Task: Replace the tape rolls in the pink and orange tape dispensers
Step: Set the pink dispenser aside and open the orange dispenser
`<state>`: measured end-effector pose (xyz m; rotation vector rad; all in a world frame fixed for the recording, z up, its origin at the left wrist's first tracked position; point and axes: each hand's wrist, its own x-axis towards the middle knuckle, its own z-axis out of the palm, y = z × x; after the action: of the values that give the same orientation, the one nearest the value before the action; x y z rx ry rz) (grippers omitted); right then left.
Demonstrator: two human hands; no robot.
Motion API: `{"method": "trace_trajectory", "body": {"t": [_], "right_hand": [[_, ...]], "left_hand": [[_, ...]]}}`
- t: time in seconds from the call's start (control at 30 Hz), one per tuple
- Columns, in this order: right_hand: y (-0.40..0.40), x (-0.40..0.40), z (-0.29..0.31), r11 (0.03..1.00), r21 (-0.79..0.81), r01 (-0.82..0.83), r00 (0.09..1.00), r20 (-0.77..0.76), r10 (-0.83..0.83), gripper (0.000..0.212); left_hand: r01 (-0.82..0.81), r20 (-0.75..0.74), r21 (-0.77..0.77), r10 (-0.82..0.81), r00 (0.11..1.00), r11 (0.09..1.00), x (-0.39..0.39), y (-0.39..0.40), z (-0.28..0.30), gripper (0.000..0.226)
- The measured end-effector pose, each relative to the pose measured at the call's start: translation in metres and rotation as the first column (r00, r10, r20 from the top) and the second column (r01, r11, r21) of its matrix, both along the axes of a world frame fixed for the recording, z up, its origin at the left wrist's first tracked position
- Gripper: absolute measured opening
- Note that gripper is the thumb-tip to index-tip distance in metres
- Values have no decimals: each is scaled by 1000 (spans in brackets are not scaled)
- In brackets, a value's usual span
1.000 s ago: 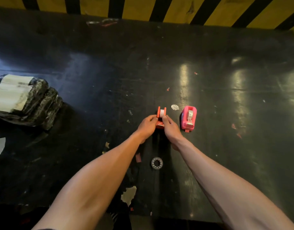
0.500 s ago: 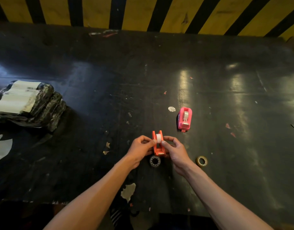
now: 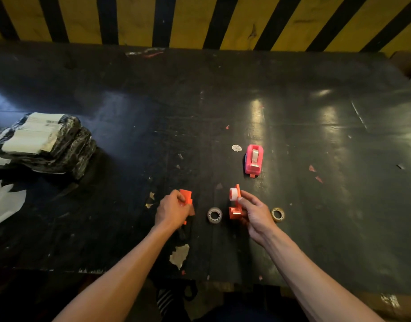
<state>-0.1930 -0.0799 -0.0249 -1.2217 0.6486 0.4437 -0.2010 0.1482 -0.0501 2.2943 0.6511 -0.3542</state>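
Head view: left hand (image 3: 174,211) fingers grip one orange plastic dispenser half (image 3: 186,196), right hand (image 3: 255,213) fingers grip the other half with its white roll (image 3: 235,201), above the scuffed black desk (image 3: 316,205).

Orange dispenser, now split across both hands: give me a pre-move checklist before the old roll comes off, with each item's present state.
1. Orange dispenser opened: ok. The left hand holds the side piece, apart from the main half in the right hand.
2. Old roll exposed: ok. The white roll sits on the main half's open side.
3. Replacement within reach: ok. The clear tape roll lies flat on the table between the hands; an amber tape roll lies beside the right hand.
4. A hand free to pull the roll: not ok. Both are occupied.
5. Pink dispenser refilled: cannot tell.
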Motion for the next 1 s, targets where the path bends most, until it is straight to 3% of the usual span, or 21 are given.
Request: {"method": "trace_trajectory", "body": {"t": [0.3,0.4,0.43,0.5,0.57,0.77,0.9,1.0], "right_hand": [[-3,-17,3,1000,6,-17,1000,-25,17,31],[-4,-20,3,1000,0,-26,1000,-14,26,29],[-3,-21,2,999,-2,-40,999,-10,40,29],[-2,-23,1,997,7,-73,997,-1,73,29],[-1,-26,2,993,22,-113,993,18,113,29],[-3,-28,2,985,13,-169,985,35,169,28],[-13,-23,-4,999,14,-40,999,6,40,27],[-23,-19,-11,1000,-2,10,1000,-29,-11,30]], "left_hand": [[162,-42,241,-157,987,957,-12,1,0,32],[246,57,326,-279,959,913,-14,-11,8,43],[270,116,255,-307,945,928,-13,-17,9,43],[301,199,-36,-288,937,953,-9,-34,15,43],[310,175,-315,-266,948,897,-5,-49,21,43],[262,150,-468,-216,965,844,-3,-61,23,29],[274,186,-332,-222,957,903,-10,-51,19,29],[488,84,-34,-484,871,872,-21,-34,11,33]]}}
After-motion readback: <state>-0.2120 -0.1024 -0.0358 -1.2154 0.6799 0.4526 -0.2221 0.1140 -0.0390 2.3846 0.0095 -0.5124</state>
